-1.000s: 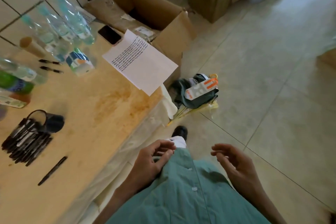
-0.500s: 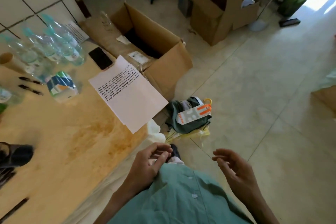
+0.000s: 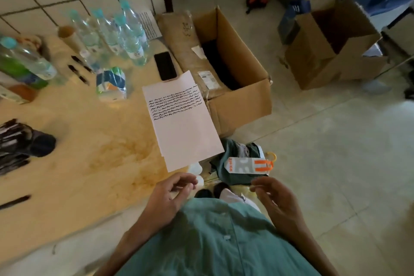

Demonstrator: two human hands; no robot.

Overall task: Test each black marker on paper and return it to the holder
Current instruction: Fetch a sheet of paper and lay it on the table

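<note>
The long tan wooden bench (image 3: 74,163), stained brown near its front edge, carries everything the task needs. A white paper sheet (image 3: 181,119), its upper part filled with rows of black squiggles, lies at the bench's right edge with its lower corner overhanging the floor. At the left edge a dark cylindrical holder (image 3: 41,144) lies tipped on its side beside a pile of black markers (image 3: 11,141), and one loose black marker (image 3: 14,201) rests nearer the front edge. The left hand (image 3: 168,199) and right hand (image 3: 277,201) hover over the lap, fingers loosely curled, holding nothing. The overhanging sheet looks likely to slide off under writing pressure, and the tipped holder could roll and scatter markers.
</note>
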